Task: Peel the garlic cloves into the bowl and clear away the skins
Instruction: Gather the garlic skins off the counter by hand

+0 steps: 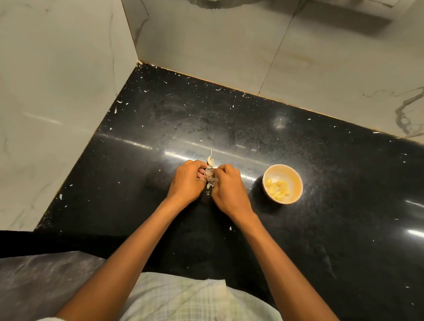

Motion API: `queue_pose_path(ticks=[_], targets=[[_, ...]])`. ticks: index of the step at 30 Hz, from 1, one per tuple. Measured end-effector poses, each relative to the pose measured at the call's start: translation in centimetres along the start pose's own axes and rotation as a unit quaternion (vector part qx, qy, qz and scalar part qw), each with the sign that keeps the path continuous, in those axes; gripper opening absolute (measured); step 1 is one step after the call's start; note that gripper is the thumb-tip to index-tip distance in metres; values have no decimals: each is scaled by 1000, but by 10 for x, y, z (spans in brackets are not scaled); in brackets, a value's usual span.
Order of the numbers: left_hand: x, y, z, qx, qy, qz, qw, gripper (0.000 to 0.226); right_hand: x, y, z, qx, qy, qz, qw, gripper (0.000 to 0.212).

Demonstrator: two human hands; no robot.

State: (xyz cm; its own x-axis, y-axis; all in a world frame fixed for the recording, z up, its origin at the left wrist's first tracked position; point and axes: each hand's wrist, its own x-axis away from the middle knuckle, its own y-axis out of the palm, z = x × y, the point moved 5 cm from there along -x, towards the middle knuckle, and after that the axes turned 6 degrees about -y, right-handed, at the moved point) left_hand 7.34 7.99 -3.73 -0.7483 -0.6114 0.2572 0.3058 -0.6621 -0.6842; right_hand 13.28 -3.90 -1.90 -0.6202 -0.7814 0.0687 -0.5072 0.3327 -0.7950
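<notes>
Both hands meet at the middle of the frame, just above the black counter (pixel 325 241). The left hand (pixel 187 181) and the right hand (pixel 229 186) each have their fingers curled in on a piece of garlic (pixel 209 172) held between them, with pale papery skin sticking up and out of the gap. From here I can't tell whether it's one clove or a small cluster; the knuckles hide most of it.

This looks like the peeling step, partway through. The bowl (pixel 293 176) sits well apart to the right of the hands, and a few yellow peeled cloves (pixel 278 188) already lie in it. White skin flakes (pixel 230 228) are scattered across the counter, mostly toward the upper left and near the wrists, so the clearing up hasn't started.

Next, I'd guess, the loose skin has to be pulled free with a fingertip pinch. Then the bare clove needs carrying right to drop in the bowl, without skin going along.
</notes>
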Motion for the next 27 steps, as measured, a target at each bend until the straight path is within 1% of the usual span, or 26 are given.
queue_pose_path(ticks=[2,4,5,7,9,11,13,16,18,19,21,23,25,27], targets=[[0,-5,-3,2,16,-2,1000,39,13,-9,9,-36,16,21,999,46],[3,-13,-11,2,20,16,1000,40,29,-23,26,-57,58,46,996,45],[4,-19,-16,2,18,28,999,41,38,-28,34,-64,83,44,994,46],[5,-27,-23,-3,9,41,999,44,57,-30,48,-60,136,7,989,55],[1,-31,-25,-10,7,34,999,47,72,-23,54,-34,181,-41,982,69],[-5,-29,-21,-14,16,17,1000,49,79,-13,50,-25,196,-59,978,74],[-13,-26,-14,-16,29,1,999,49,74,-3,40,-35,189,-41,980,68],[-22,-16,-3,-23,48,-21,998,48,52,3,26,-38,178,1,983,50],[-24,-10,0,-32,55,-31,997,45,33,4,20,-37,158,20,987,38],[-24,-7,1,-34,60,-32,997,43,25,4,19,-40,145,21,988,35],[-21,-5,0,-40,71,-14,997,42,16,4,20,-70,129,25,989,38],[-22,-10,-2,-43,72,30,996,38,16,0,25,-91,121,49,987,47],[-25,-16,-6,-40,70,56,995,36,20,-2,26,-67,89,77,991,58],[-28,-20,-8,-30,66,63,995,36,25,2,23,-28,50,88,994,70]])
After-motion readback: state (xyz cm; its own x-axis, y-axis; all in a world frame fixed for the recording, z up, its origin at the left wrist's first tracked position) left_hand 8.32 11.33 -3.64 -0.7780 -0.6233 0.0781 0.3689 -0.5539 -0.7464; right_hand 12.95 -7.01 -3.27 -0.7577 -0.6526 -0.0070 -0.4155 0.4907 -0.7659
